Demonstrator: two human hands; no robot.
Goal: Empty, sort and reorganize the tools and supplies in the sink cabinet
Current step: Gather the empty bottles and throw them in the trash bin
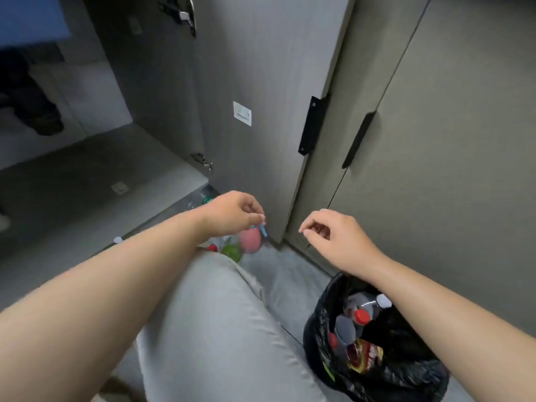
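A pink round thing with a blue clip, and a green thing beside it, show blurred by the bottom corner of the open cabinet door. The left hand is just above, fingers pinched at the clip; whether it grips it I cannot tell. The right hand, loosely curled, holds nothing, above a black bag of bottles on the floor

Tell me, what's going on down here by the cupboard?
A person is down low by the open cabinet door. Their left hand pinches a small blue thing just above a pink round object; both are too blurred to name. The right hand hangs loosely curled and empty over a black bag holding bottles.
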